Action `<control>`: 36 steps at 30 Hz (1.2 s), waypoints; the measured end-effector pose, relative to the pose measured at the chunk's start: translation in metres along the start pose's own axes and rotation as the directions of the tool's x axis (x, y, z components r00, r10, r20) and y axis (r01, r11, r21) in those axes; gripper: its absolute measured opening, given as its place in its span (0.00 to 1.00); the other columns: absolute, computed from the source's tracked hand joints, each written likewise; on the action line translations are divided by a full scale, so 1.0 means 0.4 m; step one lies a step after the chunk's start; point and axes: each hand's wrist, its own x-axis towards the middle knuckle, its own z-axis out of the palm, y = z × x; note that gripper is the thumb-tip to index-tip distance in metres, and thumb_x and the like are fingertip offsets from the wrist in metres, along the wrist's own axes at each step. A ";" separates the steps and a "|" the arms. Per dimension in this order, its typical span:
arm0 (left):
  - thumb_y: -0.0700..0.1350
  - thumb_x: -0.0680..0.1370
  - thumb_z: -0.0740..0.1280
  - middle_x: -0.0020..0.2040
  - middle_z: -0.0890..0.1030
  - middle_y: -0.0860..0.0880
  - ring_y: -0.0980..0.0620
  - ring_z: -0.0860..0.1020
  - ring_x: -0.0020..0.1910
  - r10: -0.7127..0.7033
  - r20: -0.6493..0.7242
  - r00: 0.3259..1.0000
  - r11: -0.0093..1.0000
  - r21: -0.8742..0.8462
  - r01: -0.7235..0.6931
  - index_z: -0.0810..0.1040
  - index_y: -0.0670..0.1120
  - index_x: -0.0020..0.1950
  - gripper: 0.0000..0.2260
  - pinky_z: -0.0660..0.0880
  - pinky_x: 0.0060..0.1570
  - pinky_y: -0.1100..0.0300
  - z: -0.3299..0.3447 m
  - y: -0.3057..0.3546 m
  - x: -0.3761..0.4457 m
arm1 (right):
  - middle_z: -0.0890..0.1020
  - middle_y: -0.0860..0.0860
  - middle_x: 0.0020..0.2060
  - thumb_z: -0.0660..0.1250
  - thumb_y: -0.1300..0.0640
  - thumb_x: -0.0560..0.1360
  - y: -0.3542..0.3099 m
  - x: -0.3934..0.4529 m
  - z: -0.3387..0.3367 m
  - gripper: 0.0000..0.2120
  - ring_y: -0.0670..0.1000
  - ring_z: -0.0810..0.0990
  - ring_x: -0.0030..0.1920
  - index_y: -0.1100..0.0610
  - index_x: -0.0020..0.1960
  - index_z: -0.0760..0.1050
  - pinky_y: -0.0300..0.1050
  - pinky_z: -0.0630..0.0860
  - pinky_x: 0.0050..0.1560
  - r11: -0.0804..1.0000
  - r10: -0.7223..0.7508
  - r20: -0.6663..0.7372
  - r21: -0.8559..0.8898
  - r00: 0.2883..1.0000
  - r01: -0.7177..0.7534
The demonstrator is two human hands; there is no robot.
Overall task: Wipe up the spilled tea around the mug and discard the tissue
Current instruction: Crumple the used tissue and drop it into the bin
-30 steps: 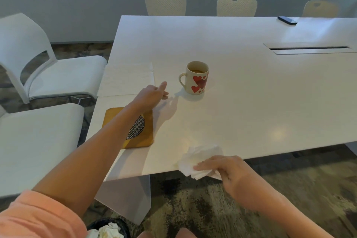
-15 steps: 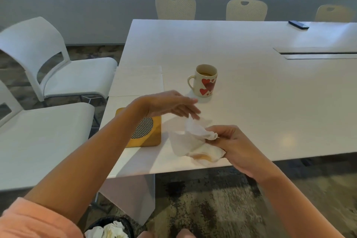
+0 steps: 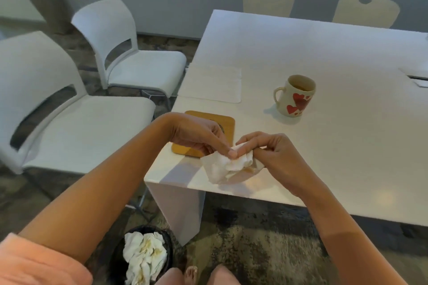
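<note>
Tissue, crumpled and faintly stained brown on its right side, sits in the lower middle of the frame, pinched between both hands just above the near corner of the table. The left hand grips it from the left with thumb and fingertips closed on the wad; the right hand clamps the other side, fingers curled over it. The two hands meet on the paper and seem to be balling it up.

Nearest of all, at the bottom edge left of centre, a dark bin stands on the carpet beside the table leg, already holding other used tissues. Just behind the left hand lies a yellow coaster, partly hidden by it. Further up and to the right the mug, printed with red hearts and holding tea, stands upright and well apart from the hands. The tabletop around it looks dry, though glare makes that hard to judge. So the wiping appears done; what is left is dropping the wad into the bin below.

Half a second ago the left hand hovered open above the tissue, which hung looser from the right hand alone with its stain plainly showing. Now both hands are closed on it, the paper is more compressed, and the view has tilted down to show more of the bin.
</note>
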 end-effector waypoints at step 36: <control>0.42 0.75 0.69 0.52 0.83 0.45 0.44 0.81 0.50 -0.694 -0.713 0.097 0.603 -0.503 0.619 0.84 0.46 0.51 0.07 0.80 0.52 0.49 0.244 -0.850 -0.170 | 0.84 0.47 0.58 0.66 0.65 0.80 0.054 0.153 0.190 0.11 0.51 0.82 0.59 0.53 0.53 0.84 0.58 0.80 0.58 0.958 -0.274 -0.099 -0.119 0.957 0.262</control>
